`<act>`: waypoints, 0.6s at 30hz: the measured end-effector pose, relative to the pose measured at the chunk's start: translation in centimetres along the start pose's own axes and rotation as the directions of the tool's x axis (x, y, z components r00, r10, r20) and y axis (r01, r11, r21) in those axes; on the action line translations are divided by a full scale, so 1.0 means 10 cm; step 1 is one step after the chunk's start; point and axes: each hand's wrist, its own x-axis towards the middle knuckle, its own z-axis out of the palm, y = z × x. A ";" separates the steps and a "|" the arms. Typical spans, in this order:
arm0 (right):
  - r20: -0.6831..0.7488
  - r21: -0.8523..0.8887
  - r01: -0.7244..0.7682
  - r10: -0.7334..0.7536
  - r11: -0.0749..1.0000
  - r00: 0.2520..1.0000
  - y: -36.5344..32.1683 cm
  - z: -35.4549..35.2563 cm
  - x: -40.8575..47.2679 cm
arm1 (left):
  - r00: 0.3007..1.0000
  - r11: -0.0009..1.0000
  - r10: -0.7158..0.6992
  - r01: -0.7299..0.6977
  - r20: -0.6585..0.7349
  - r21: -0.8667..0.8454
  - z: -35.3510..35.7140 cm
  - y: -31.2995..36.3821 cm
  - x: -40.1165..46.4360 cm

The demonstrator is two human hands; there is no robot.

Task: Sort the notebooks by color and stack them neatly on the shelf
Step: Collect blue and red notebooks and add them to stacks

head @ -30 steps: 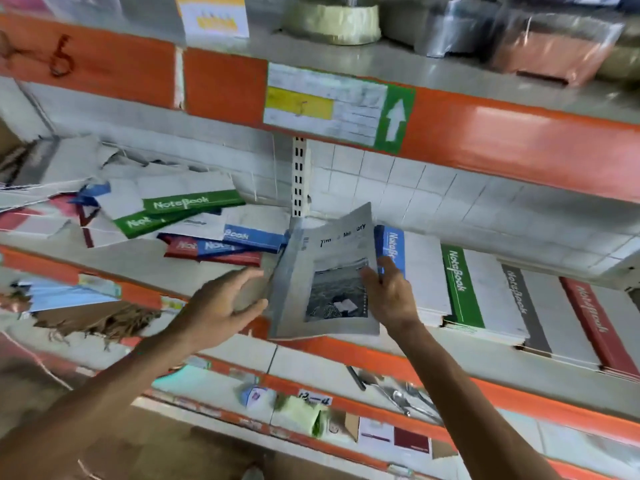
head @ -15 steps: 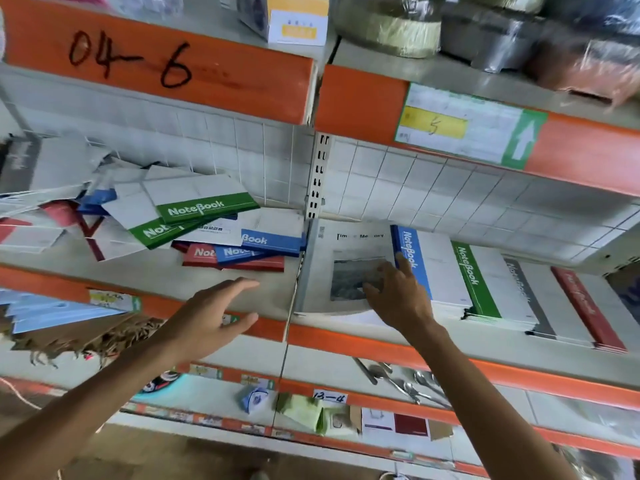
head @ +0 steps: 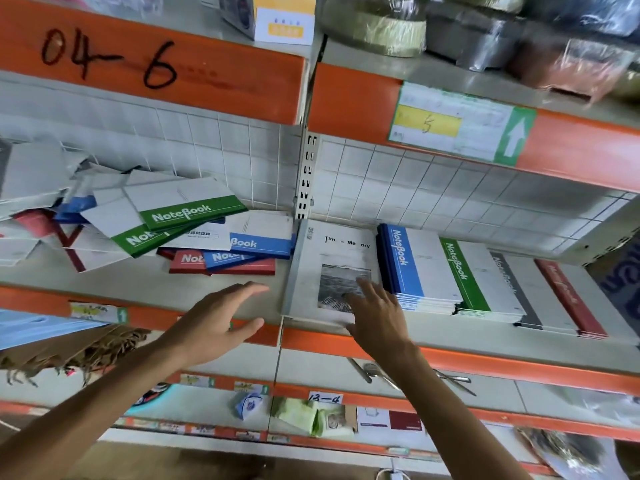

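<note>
**Two open hands at the shelf, grey notebook laid flat**

One second ago the grey notebook [head: 332,268] stood tilted in the right hand [head: 375,317]; it now lies flat on the shelf [head: 221,285], left of the blue stack [head: 415,268]. Its pale cover shows a dark photo and blurred title, perhaps "Time & Memory". Right fingers lie straight on its near cover. Left hand [head: 216,322] hovers open near the shelf edge, holding nothing.

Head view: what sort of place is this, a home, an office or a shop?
Probably a shop or stockroom: orange-edged shelving marked "04-6", a slot label with an arrow, sorted notebook stacks, wrapped goods above.
</note>
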 end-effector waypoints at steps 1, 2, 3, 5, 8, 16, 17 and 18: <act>0.050 0.019 0.011 -0.012 1.000 0.999 0.03 -0.02 0.03 | 1.000 1.000 -0.001 0.001 0.002 -0.002 0.01 0.00 0.01; 0.104 0.031 0.002 -0.005 1.000 0.995 0.06 -0.04 0.06 | 1.000 1.000 -0.003 0.003 0.006 -0.005 0.01 0.00 0.01; 0.133 0.050 -0.003 -0.003 0.999 0.991 0.09 -0.06 0.09 | 1.000 1.000 -0.003 0.003 0.010 -0.008 0.02 -0.01 0.01; 0.153 0.106 -0.009 -0.008 0.994 0.988 0.15 -0.08 0.12 | 1.000 1.000 -0.003 0.003 0.021 -0.019 0.04 -0.04 0.00; 0.170 0.144 -0.015 -0.010 0.990 0.985 0.23 -0.08 0.13 | 0.999 1.000 0.006 -0.005 0.039 -0.029 0.06 -0.06 0.00; 0.195 0.115 0.025 -0.047 0.993 0.980 0.24 -0.05 0.10 | 0.994 0.999 0.031 -0.029 0.109 -0.022 0.13 -0.09 0.10; 0.197 0.102 0.027 -0.047 0.994 0.979 0.23 -0.04 0.09 | 0.992 0.999 0.042 -0.041 0.116 -0.011 0.14 -0.06 0.13; 0.198 0.086 0.026 -0.043 0.996 0.979 0.21 -0.03 0.08 | 0.991 0.998 0.058 -0.059 0.118 0.003 0.15 -0.03 0.16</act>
